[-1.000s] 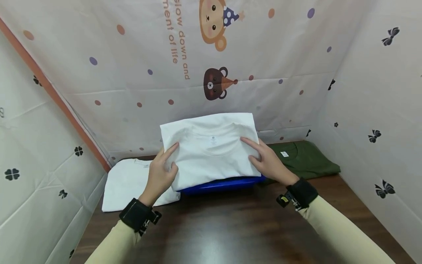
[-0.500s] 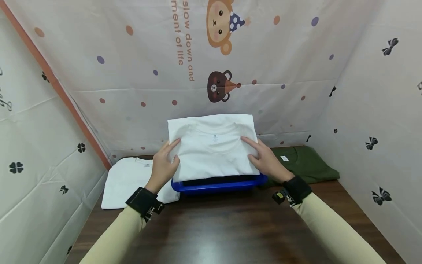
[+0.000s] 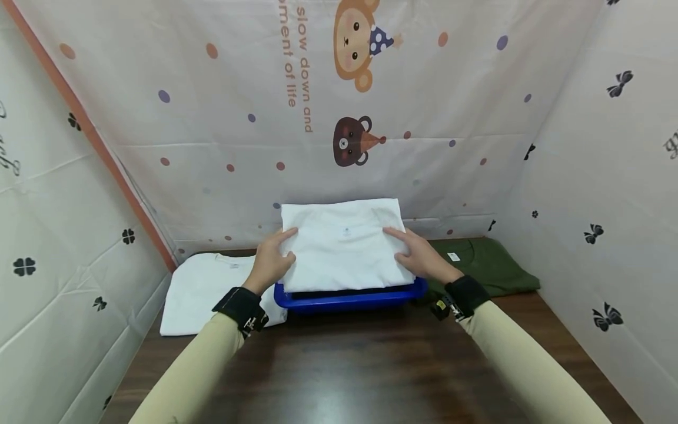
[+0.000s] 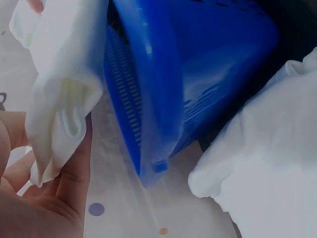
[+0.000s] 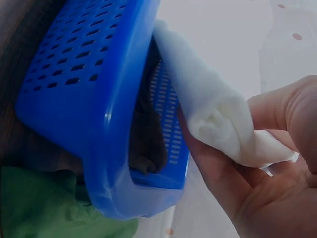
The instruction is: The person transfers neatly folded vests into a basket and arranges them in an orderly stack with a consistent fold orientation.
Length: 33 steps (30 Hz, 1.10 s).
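Note:
A folded white T-shirt [image 3: 344, 250] hangs just above a blue plastic basket [image 3: 349, 303], its neck label facing up. At its left edge my left hand [image 3: 272, 259] grips the fabric, thumb on top and fingers beneath. The opposite edge is held the same way by my right hand [image 3: 424, 256]. In the right wrist view, the shirt's rolled side [image 5: 218, 119] sits between thumb and fingers, above the basket's rim [image 5: 109, 124]. Dark cloth [image 5: 148, 141] lies inside the basket. The left wrist view shows the shirt's folded edge [image 4: 64, 109] in the left hand, beside the basket wall.
Another folded white T-shirt [image 3: 198, 297] lies left of the basket on the dark wooden table [image 3: 328, 365]. A folded dark green T-shirt [image 3: 487, 268] lies to the right. Printed cloth walls [image 3: 222, 106] enclose the table at the back and both sides.
Both hands have lowered the white T-shirt slightly and levelled it over the basket. More of the basket's front rim shows than a second ago. The other two shirts stay put.

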{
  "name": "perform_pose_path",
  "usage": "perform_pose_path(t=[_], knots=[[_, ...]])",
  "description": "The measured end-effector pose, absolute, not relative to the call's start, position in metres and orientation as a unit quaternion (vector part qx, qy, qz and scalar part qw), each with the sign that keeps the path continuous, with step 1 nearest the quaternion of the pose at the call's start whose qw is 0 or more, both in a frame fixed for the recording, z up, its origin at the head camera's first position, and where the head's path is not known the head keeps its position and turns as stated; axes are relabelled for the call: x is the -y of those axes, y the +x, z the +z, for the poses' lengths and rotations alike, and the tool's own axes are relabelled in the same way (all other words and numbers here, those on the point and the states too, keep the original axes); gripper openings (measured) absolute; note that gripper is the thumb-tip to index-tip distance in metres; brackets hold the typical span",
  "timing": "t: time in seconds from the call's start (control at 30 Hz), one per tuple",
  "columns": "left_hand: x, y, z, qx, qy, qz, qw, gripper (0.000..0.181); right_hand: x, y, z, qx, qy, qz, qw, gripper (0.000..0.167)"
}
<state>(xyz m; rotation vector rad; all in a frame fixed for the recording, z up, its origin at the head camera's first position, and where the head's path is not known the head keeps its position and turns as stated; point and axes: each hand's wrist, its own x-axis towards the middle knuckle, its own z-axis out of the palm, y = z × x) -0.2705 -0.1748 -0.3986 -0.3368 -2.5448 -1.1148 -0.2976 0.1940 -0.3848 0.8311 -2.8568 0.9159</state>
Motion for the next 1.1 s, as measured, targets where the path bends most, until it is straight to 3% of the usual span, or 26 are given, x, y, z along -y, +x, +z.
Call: perform_pose_path(t=[0.47, 1.1], knots=[[0.169, -0.277, -0.400, 0.928, -0.097, -0.352, 0.072, 0.064, -0.184, -0.314, -0.396, 0.939, 0.234, 0.248, -0.044, 0.063], [0.167, -0.297, -0.415, 0.951, -0.112, -0.284, 0.048, 0.055, -0.183, -0.325, -0.398, 0.947, 0.212, 0.220, -0.097, 0.067]])
